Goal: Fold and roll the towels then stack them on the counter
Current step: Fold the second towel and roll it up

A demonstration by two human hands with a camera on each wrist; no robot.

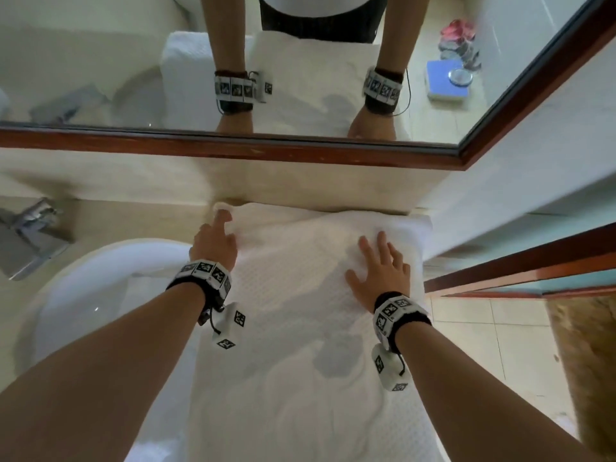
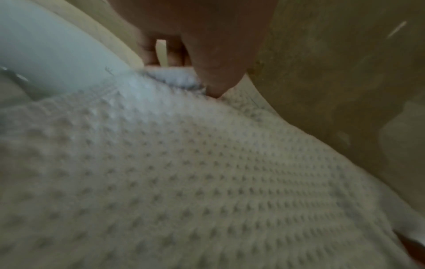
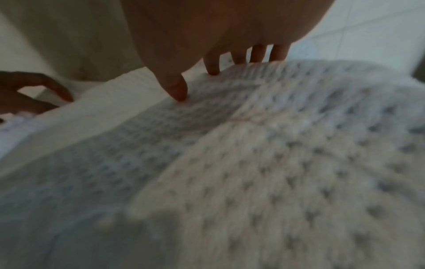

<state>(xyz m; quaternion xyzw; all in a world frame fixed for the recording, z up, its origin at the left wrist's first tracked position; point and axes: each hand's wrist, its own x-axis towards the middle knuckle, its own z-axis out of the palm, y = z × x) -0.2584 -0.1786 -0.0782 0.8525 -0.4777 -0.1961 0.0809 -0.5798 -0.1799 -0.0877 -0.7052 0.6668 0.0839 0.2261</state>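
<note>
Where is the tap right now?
In the head view the tap sits at the far left on the counter, behind the sink and left of the towel.

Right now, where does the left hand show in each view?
Head: left hand at centre-left, on the towel's far left corner.
Left wrist: top centre, thumb on the towel's edge.
Right wrist: far left edge.
Shared landmark: the waffle-textured towel.

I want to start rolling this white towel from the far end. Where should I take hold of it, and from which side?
Judging by how it lies, grip the towel at its far edge by the wall, one hand per corner, coming from above. The left hand touches the far left corner; the right hand lies flat short of the right one.
</note>
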